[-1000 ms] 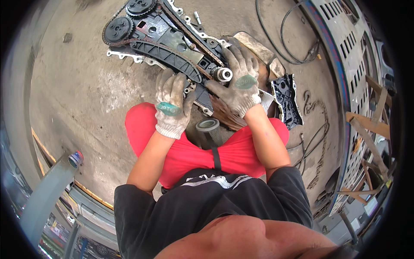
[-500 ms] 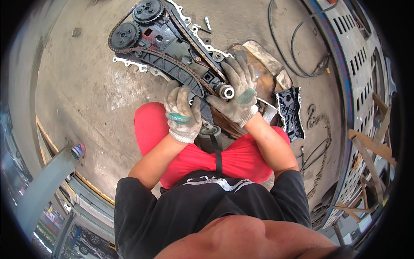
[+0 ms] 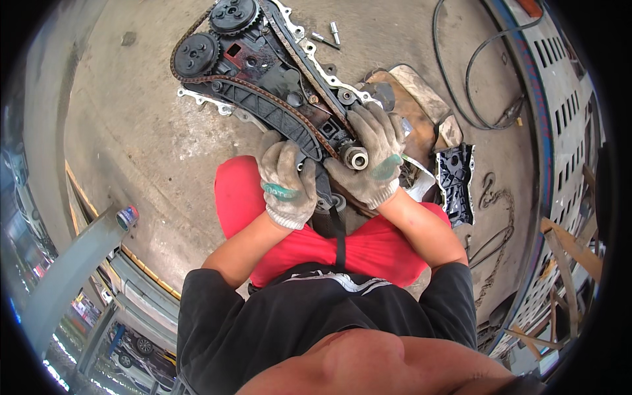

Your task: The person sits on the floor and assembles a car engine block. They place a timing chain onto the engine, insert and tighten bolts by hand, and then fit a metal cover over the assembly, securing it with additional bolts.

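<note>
A dirty engine (image 3: 251, 62) lies on the floor before me, its front face exposed. A rusty timing chain (image 3: 264, 97) runs round two dark sprockets (image 3: 197, 55) at the far end and down to the crankshaft end (image 3: 356, 158). A black curved chain guide (image 3: 266, 115) lines its left side. My gloved left hand (image 3: 288, 184) is closed at the guide's lower tip; a small metal end shows between thumb and fingers, its kind unclear. My gloved right hand (image 3: 374, 157) grips the near right edge, fingers bent over it, thumb beside the crankshaft end.
Stained brown sheets (image 3: 411, 99) lie right of the engine, near a black ribbed cover (image 3: 455, 184). Two bolt-like metal pieces (image 3: 334, 33) lie beyond. A black hose (image 3: 469, 79) and a chain (image 3: 505, 197) rest farther right. A can (image 3: 127, 217) sits on a grey beam at left.
The view has shifted, so the engine and both hands appear lower and farther right. My right fingers, straighter before, are now bent over the engine's edge. My left hand stays closed.
</note>
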Available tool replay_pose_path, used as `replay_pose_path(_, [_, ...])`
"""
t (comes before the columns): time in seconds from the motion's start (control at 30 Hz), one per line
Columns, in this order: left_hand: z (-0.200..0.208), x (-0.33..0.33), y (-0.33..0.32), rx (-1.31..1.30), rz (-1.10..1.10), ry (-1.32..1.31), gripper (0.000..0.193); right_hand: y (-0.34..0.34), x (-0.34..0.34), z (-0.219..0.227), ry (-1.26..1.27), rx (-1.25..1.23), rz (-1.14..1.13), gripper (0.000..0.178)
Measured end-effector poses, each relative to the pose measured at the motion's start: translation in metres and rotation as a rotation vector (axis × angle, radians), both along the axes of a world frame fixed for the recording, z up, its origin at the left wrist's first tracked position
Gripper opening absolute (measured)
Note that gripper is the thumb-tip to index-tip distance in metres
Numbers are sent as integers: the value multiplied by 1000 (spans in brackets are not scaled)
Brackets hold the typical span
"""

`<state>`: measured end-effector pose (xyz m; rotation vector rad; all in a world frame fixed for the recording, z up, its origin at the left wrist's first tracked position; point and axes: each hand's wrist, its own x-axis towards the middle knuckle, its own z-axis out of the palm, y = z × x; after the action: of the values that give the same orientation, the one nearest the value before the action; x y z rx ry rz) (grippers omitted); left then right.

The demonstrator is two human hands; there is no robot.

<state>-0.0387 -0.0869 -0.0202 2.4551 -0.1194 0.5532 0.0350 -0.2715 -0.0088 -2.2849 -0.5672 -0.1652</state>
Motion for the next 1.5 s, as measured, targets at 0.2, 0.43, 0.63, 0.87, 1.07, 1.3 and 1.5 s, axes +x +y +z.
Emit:
replay_pose_path(0.2, [-2, 4, -1, 22, -8, 21, 52, -1, 0, -3, -30, 18, -13, 82])
replay_pose_path(0.43, [-7, 5, 3, 60, -42, -19, 61, -7, 0, -6, 7, 63, -6, 83])
replay_pose_path(0.63, [3, 4, 3, 172, -31, 126, 71, -9, 3, -8, 38, 60, 0, 89])
replay_pose_path(0.87, [15, 7, -4, 249, -42, 201, 73, -11, 3, -8, 76, 76, 12, 86])
replay_pose_path(1.07, [20, 8, -7, 260, -31, 233, 77, -9, 3, -8, 95, 75, 22, 84])
replay_pose_path(1.3, [12, 8, -3, 208, -4, 176, 70, -3, -1, -8, 33, 59, -12, 84])
replay_pose_path(1.5, [10, 9, 2, 126, -62, 57, 70, 0, -2, -8, -84, 57, -25, 83])
